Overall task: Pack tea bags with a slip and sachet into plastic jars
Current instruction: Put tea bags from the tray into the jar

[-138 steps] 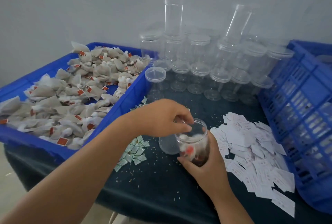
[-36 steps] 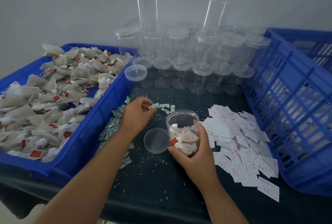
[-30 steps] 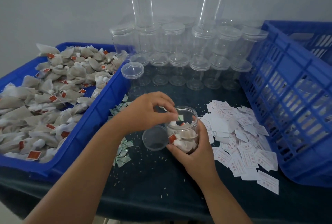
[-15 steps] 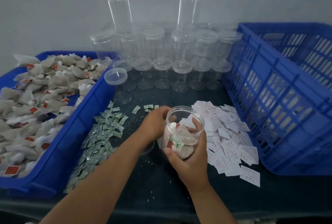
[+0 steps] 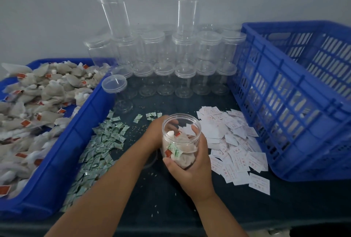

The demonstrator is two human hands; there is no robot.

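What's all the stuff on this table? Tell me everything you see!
tray: one, blue, left
tea bags: many, grey-white with red tags, in the tray
crate: one, blue, right
empty jars: many, clear, stacked at the back
sachets: many, green-white, heaped beside the tray
slips: many, white, heaped beside the crate
open jar: one, clear, part-filled, front centre
table: one, dark cover, under everything
left hand: one, partly hidden behind the open jar
right hand: one, fingers round the open jar
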